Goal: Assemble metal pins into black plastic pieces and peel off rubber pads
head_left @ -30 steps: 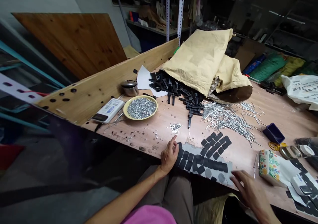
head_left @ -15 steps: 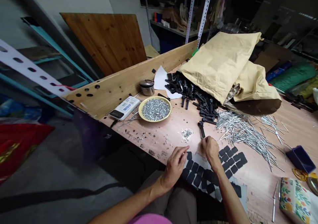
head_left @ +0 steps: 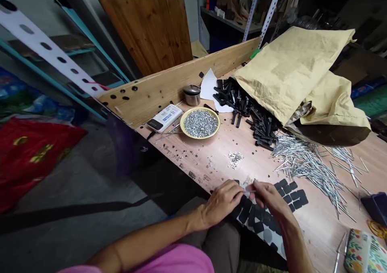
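Observation:
My left hand [head_left: 222, 203] and my right hand [head_left: 269, 196] are drawn together at the near edge of the table. Between their fingertips shows a thin metal rod [head_left: 248, 192], pinched from both sides; most of it is hidden. Under the hands lies a light sheet with rows of black pads [head_left: 258, 227], and more black pads [head_left: 298, 199] sit to the right. A small heap of metal washers [head_left: 235, 159] is just beyond the hands. Past it stands a yellow bowl [head_left: 183, 131] full of small shiny metal pieces.
Black plastic parts [head_left: 263, 132] spill from a large paper sack [head_left: 290, 71]. Many loose metal rods [head_left: 311, 168] lie to the right. A white device [head_left: 165, 117] and a lidded metal pot [head_left: 192, 95] stand by the wooden board [head_left: 169, 86]. A floral box [head_left: 361, 251] sits at lower right.
My right hand has drawn back from the table, and the black part formerly at its fingertips no longer shows. My left hand has come over to meet it at the rod. The view has shifted left.

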Demonstrator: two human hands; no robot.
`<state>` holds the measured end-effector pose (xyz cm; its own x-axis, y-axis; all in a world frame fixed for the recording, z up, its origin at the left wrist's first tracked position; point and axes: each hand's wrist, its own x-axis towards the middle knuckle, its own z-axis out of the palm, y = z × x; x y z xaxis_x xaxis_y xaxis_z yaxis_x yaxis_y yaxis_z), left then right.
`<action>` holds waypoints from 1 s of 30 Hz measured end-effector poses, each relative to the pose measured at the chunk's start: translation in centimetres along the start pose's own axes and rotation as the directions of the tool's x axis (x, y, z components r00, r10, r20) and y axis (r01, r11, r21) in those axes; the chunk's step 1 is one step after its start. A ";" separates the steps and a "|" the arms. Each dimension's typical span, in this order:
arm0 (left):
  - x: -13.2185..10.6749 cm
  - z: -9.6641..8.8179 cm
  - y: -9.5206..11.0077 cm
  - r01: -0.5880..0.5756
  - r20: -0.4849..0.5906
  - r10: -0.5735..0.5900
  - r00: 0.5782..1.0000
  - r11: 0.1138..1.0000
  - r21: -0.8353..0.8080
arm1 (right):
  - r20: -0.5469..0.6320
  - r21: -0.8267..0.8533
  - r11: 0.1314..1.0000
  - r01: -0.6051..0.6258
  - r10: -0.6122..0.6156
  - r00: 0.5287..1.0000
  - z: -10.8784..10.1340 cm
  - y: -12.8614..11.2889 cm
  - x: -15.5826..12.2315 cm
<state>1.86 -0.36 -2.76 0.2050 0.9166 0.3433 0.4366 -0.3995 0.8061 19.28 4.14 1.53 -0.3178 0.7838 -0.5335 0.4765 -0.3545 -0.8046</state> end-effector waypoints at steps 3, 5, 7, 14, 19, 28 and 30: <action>0.4 -0.2 -1.5 0.476 0.160 -0.450 0.878 0.796 -0.374 | -0.280 -0.178 0.974 0.137 -0.184 0.942 -0.1 0.8 4.1; 1.0 -0.5 -2.0 0.689 0.357 -0.612 0.706 0.474 -0.549 | -0.403 -0.427 0.888 0.169 -0.354 0.844 0.1 1.2 6.5; 1.6 -0.8 -2.3 0.736 0.453 -0.665 0.594 0.222 -0.640 | -0.395 -0.627 0.771 0.113 -0.439 0.807 0.5 1.5 8.3; 2.8 -1.1 -2.4 0.674 0.483 -0.677 0.556 0.026 -0.738 | -0.281 -0.862 0.503 -0.054 -0.387 0.878 0.9 1.0 10.0; 3.3 -1.2 -2.6 0.713 0.507 -0.707 0.493 -0.006 -0.701 | -0.260 -0.841 0.538 0.054 -0.490 0.832 0.7 1.1 10.5; 3.3 -1.1 -1.4 0.739 0.510 -0.656 0.556 0.110 -0.664 | -0.678 -0.123 0.906 0.405 -0.375 0.632 3.4 2.3 5.3; 3.2 -0.9 -0.9 0.752 0.541 -0.613 0.577 0.138 -0.645 | -0.711 0.060 0.904 0.423 -0.258 0.654 4.1 2.3 3.9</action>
<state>1.35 2.93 -1.94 0.3244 0.7649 -0.5565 -0.3502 0.6436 0.6805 15.80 4.29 -3.42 0.2524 0.9666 0.0443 0.2471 -0.0202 -0.9688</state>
